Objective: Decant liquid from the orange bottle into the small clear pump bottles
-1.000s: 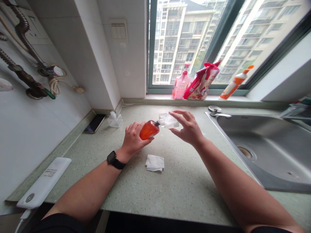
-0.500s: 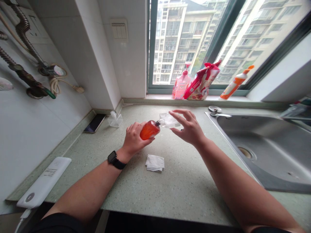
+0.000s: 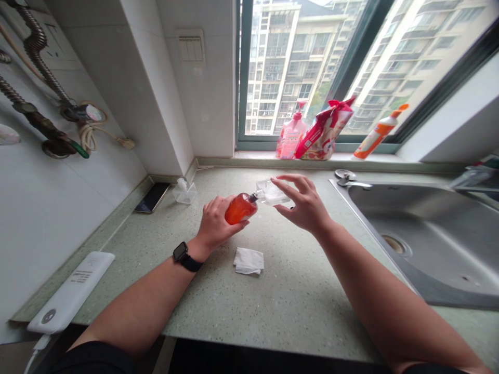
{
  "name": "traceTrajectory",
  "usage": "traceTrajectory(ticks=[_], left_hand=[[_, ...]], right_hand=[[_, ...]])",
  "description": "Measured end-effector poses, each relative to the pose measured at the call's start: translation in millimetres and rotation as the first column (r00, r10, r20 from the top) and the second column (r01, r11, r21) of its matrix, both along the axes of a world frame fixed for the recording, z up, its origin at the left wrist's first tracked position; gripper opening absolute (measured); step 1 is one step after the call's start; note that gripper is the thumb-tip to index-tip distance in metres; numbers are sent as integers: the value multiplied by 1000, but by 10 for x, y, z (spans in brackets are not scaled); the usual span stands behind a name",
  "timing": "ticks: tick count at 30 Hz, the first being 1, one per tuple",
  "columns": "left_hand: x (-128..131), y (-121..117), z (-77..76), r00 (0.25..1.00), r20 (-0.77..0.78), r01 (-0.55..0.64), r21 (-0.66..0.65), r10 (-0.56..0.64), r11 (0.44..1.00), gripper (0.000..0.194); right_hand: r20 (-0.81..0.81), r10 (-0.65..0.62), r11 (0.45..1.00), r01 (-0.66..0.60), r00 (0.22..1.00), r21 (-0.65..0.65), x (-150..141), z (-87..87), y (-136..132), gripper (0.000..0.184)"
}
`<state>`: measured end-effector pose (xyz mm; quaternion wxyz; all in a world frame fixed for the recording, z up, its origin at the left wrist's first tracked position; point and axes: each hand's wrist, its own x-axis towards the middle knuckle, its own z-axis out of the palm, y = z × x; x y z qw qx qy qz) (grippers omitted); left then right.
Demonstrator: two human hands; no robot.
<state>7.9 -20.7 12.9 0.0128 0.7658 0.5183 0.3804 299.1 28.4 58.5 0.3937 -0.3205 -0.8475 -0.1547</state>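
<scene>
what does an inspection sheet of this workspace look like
Surface: speckled counter, sink at right.
Handled things: orange bottle, tilted, its neck at that of the clear bottle; contact unclear.
Clutter: folded tissue, phone, small clear container, power bank.
Hands: left hand grips the orange bottle; right hand holds the clear bottle in its fingers.
Cables: white cable at the power bank; beige cord on the wall.
Surroundings: window; pink bottle, red bag, orange-and-white bottle on the sill.
</scene>
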Motion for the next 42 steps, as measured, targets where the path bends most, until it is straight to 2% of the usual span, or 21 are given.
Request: traceTrajectory(ticks=[15, 35, 42], left_hand=[[0, 7, -27, 1000, 5, 4, 10, -4, 1000, 75], [2, 1, -16, 1000, 13, 5, -8, -5, 1000, 73], [8, -1, -11, 1000, 13, 3, -24, -3, 1000, 75]], right_hand=[[5, 0, 1000, 0, 1000, -7, 0, 13, -10, 93], [6, -21, 999, 22, 1000, -34, -11, 27, -35, 90], [11, -8, 1000, 9, 1000, -8, -4, 30, -26, 89]])
